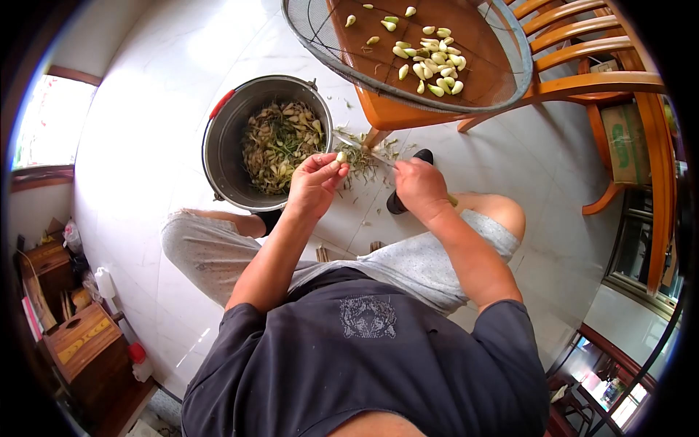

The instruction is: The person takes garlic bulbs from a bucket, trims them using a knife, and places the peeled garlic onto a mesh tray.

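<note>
Between the thumb and fingertips of my left hand (316, 178) sits a small pale garlic clove (341, 157). My right hand (422, 188) is wrapped round the handle of a knife (378, 156), whose thin blade points left toward the clove. A grey metal bucket (218, 156) with a red grip on its rim stands just beyond my left hand. Inside it lies a heap of garlic (280, 146) with dry skins and green bits. Ahead on the right, a round mesh sieve (342, 69) holds several peeled cloves (437, 62).
The sieve rests on a wooden chair (378, 109). Garlic scraps (362, 164) litter the floor beside the bucket. A cardboard box (625, 146) stands at the right under wooden furniture. Low wooden cabinets (84, 342) are on the left.
</note>
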Tool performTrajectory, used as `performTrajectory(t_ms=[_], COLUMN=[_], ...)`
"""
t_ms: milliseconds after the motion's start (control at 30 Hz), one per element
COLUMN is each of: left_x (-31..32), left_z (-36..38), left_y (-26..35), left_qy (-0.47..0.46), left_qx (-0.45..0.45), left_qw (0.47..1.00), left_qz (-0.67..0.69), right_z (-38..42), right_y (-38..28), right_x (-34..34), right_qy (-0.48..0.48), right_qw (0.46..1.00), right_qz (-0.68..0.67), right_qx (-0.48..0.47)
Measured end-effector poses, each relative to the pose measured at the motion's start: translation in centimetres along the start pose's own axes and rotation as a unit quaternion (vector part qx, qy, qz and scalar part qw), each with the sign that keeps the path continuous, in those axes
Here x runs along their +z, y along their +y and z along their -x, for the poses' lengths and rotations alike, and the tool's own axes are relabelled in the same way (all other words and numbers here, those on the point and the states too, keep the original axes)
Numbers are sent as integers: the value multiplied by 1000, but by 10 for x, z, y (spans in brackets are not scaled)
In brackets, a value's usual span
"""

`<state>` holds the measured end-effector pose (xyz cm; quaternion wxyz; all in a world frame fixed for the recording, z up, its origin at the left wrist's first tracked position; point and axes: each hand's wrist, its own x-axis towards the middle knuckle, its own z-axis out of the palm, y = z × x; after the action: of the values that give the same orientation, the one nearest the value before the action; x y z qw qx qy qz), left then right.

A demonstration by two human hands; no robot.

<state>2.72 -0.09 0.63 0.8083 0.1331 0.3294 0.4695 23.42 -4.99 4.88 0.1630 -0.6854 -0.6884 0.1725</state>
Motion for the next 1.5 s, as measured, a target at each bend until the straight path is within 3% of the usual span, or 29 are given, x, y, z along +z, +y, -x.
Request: performTrajectory(t_ms=[33,167,300,367,500,600,700,733,867,933,967,1000,1133,1500], left_x=[0,9,55,98,158,167,119,83,-24,-73,-103,-115,-111,-95], left_z=[0,4,0,-10,-45,-50,-68,-88,-123,-150,-170,-182,-202,-199], left_y=[3,13,39,60,93,122,146,148,102,74,60,51,34,25], left_qy=[-10,-38,-61,-68,-204,-205,-25,33,127,189,212,232,294,289], left_qx=[6,24,49,63,108,210,193,143,-11,-37,-45,-50,-16,43], left_qw=[1000,999,988,966,913,849,874,874,891,896,887,840,653,626], left_qz=[-5,-27,-130,-240,-337,-438,-446,-464,-436,-400,-409,-488,-698,-723], right_z=[-1,0,-2,-4,-3,-4,-3,-2,-2,-3,-4,-5,-9,-12], right_y=[2,17,11,7,4,4,9,10,8,7,8,7,9,5], right_x=[-3,9,3,4,7,0,-1,-1,-6,-4,-4,-4,1,1], right_qy=[-35,-57,-109,-144,-153,-162,-168,-168,-171,-169,-168,-170,-146,-155], right_qw=[998,995,992,988,984,981,979,979,979,978,978,979,983,981], right_qz=[6,3,-25,-20,-62,-73,-74,-71,-74,-88,-95,-87,-107,-110], right_qx=[48,81,65,50,64,83,86,90,89,80,77,67,37,51])
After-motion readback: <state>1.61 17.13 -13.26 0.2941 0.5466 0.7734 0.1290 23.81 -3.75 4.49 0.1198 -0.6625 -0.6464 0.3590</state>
